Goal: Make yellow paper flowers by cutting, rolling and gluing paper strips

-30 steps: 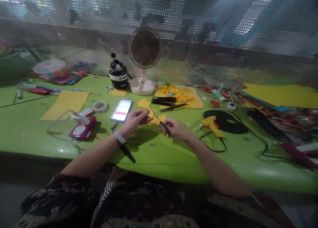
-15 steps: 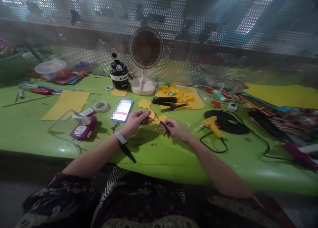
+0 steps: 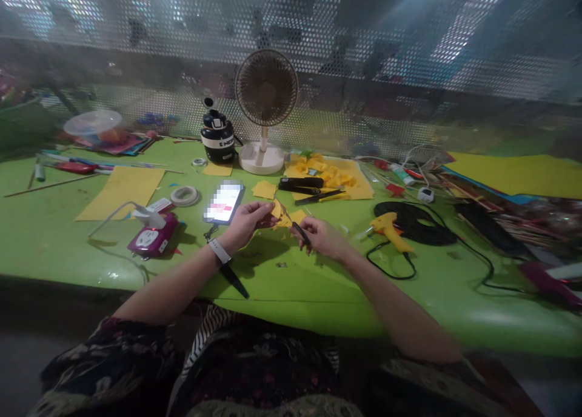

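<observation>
My left hand (image 3: 249, 223), with a pale band at its wrist, pinches a small yellow paper piece (image 3: 276, 210) between thumb and fingers. My right hand (image 3: 322, 236) is closed around the dark handle of scissors (image 3: 300, 231). Their thin metal blades point up and left, right beside the paper piece; whether they touch it I cannot make out. Under and behind the hands lie more yellow paper cuttings (image 3: 297, 216). A stack of cut yellow paper (image 3: 264, 190) is just beyond my left fingertips. Left of that hand is a lit phone (image 3: 224, 202).
Beyond my hands lie a black stapler (image 3: 301, 183) and yellow paper flowers (image 3: 334, 176). A fan (image 3: 261, 159) and a dark bottle (image 3: 218, 139) stand behind. A yellow glue gun (image 3: 391, 231) with its cord lies right; a purple power strip (image 3: 154, 235) and tape roll (image 3: 184, 195) lie left.
The yellow paper piece at my left fingertips has turned slightly and shows more of its face beside the blades. Both hands stay almost in place.
</observation>
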The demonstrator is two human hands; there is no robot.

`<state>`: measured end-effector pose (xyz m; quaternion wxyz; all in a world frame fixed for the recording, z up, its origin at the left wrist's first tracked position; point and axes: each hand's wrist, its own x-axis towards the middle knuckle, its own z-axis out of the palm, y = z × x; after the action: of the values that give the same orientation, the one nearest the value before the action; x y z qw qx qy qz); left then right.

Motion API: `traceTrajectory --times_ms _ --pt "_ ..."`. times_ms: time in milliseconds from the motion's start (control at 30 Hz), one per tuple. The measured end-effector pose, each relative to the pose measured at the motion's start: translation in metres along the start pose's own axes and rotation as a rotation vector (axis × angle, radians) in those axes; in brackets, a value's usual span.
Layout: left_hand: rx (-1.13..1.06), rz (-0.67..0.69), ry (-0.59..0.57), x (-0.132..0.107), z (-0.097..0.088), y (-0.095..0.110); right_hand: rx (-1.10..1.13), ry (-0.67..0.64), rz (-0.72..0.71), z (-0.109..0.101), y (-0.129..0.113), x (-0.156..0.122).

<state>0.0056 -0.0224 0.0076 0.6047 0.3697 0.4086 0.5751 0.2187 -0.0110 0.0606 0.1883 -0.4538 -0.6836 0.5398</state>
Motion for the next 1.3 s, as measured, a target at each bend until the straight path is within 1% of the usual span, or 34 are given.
traceTrajectory --times_ms 233,333,467,567,633,733,833,900,1067,1167,1300 --pt "-0.018 0.001 -0.002 0.000 0.001 0.001 0.005 0.008 0.001 0.001 0.001 0.000" --pt "-0.030 -0.001 0.001 0.000 0.002 0.002 0.005 0.040 0.000 0.000 0.000 0.000" --pt "-0.048 -0.010 0.022 -0.001 0.003 0.004 0.029 0.131 -0.032 -0.008 0.002 0.004" --pt "-0.073 -0.052 0.044 0.000 0.002 0.005 0.058 0.238 -0.059 -0.021 0.009 0.012" --pt "-0.102 -0.091 0.078 0.002 0.002 0.005 0.042 0.294 -0.058 -0.030 0.014 0.018" --pt "-0.133 -0.132 0.099 0.004 0.000 0.005 -0.108 0.388 -0.032 -0.041 0.024 0.028" --pt "-0.149 -0.134 0.073 0.005 -0.001 0.004 -0.396 0.530 0.004 -0.049 0.033 0.036" --pt "-0.164 -0.121 0.044 0.005 -0.001 0.004 -0.541 0.578 0.023 -0.053 0.039 0.041" --pt "-0.169 -0.078 -0.042 0.003 0.001 0.003 -0.693 0.538 0.096 -0.060 0.048 0.048" --pt "-0.132 -0.070 -0.021 0.003 0.002 0.000 -0.774 0.575 0.115 -0.063 0.051 0.049" --pt "-0.106 -0.069 -0.008 0.005 -0.001 -0.004 -0.832 0.594 0.095 -0.064 0.052 0.048"
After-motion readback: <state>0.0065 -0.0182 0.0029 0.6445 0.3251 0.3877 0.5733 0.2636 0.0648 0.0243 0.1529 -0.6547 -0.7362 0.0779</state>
